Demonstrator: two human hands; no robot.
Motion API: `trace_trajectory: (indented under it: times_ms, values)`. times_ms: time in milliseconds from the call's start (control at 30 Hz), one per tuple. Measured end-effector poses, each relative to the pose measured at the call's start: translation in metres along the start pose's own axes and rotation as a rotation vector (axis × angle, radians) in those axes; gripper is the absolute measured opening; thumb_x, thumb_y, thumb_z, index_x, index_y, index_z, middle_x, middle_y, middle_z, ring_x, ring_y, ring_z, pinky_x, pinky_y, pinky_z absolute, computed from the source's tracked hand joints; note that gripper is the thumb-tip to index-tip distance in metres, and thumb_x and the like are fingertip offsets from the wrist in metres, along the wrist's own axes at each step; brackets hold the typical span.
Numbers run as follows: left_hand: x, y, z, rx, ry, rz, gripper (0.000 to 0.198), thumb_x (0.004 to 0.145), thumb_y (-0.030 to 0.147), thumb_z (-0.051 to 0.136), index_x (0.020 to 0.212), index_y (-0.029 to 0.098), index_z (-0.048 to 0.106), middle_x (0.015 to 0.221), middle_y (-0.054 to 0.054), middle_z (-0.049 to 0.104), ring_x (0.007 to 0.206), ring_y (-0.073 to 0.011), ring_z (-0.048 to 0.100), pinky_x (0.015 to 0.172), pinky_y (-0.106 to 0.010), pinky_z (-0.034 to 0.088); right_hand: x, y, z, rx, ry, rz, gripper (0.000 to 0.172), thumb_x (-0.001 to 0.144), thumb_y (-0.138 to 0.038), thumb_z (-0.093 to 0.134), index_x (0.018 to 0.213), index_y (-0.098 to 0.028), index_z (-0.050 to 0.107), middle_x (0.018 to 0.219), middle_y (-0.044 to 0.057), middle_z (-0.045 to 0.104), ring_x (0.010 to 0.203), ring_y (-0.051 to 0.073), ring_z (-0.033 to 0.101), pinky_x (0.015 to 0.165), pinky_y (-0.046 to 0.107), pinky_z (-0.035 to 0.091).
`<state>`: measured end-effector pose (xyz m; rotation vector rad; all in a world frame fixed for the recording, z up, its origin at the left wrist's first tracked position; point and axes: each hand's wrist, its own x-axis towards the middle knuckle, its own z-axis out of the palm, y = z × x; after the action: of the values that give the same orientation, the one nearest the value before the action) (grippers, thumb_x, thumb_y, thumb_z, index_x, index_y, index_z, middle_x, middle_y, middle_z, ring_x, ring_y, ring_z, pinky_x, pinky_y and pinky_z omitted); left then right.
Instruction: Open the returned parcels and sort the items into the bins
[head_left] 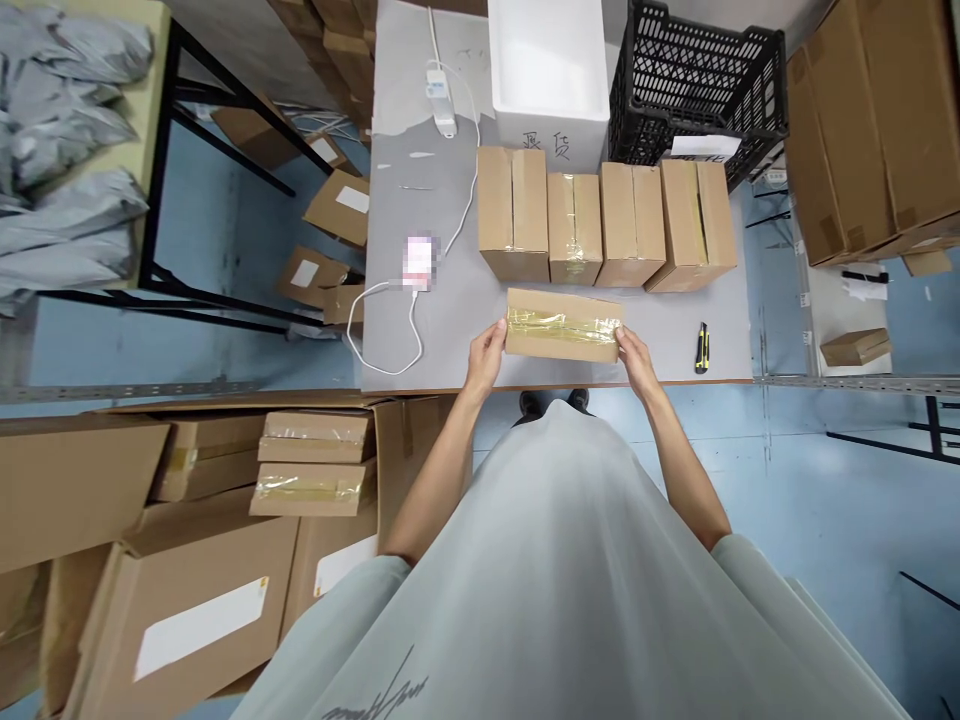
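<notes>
Between my two hands is a long brown cardboard box (564, 345), with shiny yellowish tape running along its top. My left hand (486, 355) grips its left end, and my right hand (636, 356) grips its right end, fingers closed against the cardboard. Just behind it, several taped cardboard boxes (632, 210) stand in a row on the grey table (442, 350). A yellow and black box cutter (702, 348) lies to the right of my right hand. The undersides of the held box and some fingertips are hidden.
Behind the row stand a white bin (550, 110) and a black plastic crate (697, 80). A white cable (417, 335) and power strip (441, 105) lie on the table's left. A large carton (420, 440) with boxes is at lower left; grey bags (67, 130) fill a shelf.
</notes>
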<state>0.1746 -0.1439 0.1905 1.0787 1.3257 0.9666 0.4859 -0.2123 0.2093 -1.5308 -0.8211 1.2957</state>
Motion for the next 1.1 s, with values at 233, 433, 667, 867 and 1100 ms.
trace_trajectory:
  times_ms: [233,433,667,867,1100]
  values:
    - [0.0,0.003,-0.006,-0.092,0.016,-0.058,0.087,0.091,0.096,0.067,0.116,0.016,0.086,0.121,-0.016,0.086,0.124,-0.036,0.079,0.11,-0.05,0.064,-0.004,-0.003,0.007,0.029,-0.003,0.02,0.066,0.094,-0.074,0.076,0.147,-0.036,0.078,0.161,0.002,0.073,0.158,0.029,0.06,0.132,0.051,0.051]
    - [0.007,-0.006,-0.008,-0.036,0.084,0.038,0.079,0.087,0.089,0.079,0.126,0.021,0.085,0.145,-0.018,0.079,0.143,-0.0357,0.072,0.124,-0.05,0.057,-0.002,0.001,0.013,0.11,0.021,0.076,0.065,0.091,-0.08,0.076,0.128,-0.028,0.081,0.137,0.006,0.084,0.138,0.032,0.074,0.117,0.046,0.06]
    - [0.012,-0.016,-0.009,-0.134,-0.035,-0.093,0.093,0.08,0.088,0.086,0.149,0.028,0.07,0.154,-0.019,0.074,0.144,-0.0352,0.071,0.113,-0.048,0.063,0.01,0.021,0.009,0.213,0.107,0.161,0.058,0.084,-0.079,0.078,0.112,-0.028,0.074,0.124,0.005,0.085,0.134,0.03,0.073,0.11,0.044,0.063]
    - [0.007,0.001,-0.014,-0.038,-0.287,0.032,0.149,0.056,0.08,0.104,0.181,0.035,0.037,0.171,-0.019,0.056,0.156,-0.0395,0.061,0.123,-0.053,0.058,0.02,0.036,0.003,0.258,0.153,0.278,0.056,0.085,-0.079,0.068,0.113,-0.031,0.069,0.119,0.005,0.084,0.126,0.031,0.074,0.1,0.045,0.066]
    - [-0.001,0.022,0.002,0.157,-0.411,0.214,0.15,0.062,0.065,0.108,0.183,0.035,0.026,0.176,-0.023,0.046,0.152,-0.0422,0.062,0.12,-0.059,0.06,0.021,0.049,0.003,0.309,0.155,0.376,0.043,0.089,-0.072,0.064,0.105,-0.032,0.066,0.098,0.001,0.081,0.105,0.027,0.075,0.088,0.039,0.068]
